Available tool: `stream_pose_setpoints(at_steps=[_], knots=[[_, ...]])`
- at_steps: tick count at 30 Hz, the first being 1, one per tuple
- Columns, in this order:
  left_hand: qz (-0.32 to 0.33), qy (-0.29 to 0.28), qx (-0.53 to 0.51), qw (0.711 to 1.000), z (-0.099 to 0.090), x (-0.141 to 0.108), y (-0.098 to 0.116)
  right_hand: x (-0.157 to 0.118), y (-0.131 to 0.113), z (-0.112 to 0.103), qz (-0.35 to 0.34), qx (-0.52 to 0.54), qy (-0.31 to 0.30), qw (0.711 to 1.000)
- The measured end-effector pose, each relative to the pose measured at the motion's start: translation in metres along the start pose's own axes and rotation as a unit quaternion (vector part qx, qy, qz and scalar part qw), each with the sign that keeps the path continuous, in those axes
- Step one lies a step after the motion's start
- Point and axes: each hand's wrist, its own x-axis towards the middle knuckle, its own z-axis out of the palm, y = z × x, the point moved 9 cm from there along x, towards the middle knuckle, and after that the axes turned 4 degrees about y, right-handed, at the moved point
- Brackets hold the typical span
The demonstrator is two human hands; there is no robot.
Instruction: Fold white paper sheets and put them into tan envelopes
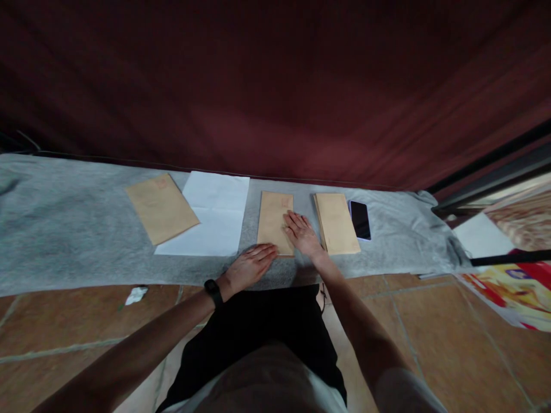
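A brown envelope (271,221) lies flat on the grey cloth in front of me, a small red print near its far right corner. My left hand (253,264) rests with outstretched fingers on its near left corner. Flat against its right side is my right hand (301,232), fingers extended. Just right of that hand sits a stack of brown envelopes (338,223). On the left, another brown envelope (161,209) lies tilted, partly covering a creased white sheet of paper (217,223).
A dark phone (360,219) lies beside the envelope stack. The grey cloth (86,218) covers a narrow surface against a dark red panel (275,115). A crumpled white scrap (136,295) is on the tiled floor (430,327). Colourful packaging (512,292) stands at the right.
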Motion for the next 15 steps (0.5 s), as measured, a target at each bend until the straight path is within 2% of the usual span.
stream_pose_setpoints(at_steps=[9, 15], knots=[[0.006, 0.004, 0.002, 1.0, 0.003, -0.002, -0.001, 0.037, 0.019, 0.006, 0.027, -0.035, 0.006, 0.999], [-0.002, 0.005, 0.006, 1.0, 0.001, -0.002, -0.001, 0.024, 0.01, 0.004, 0.018, -0.031, 0.008, 0.999]])
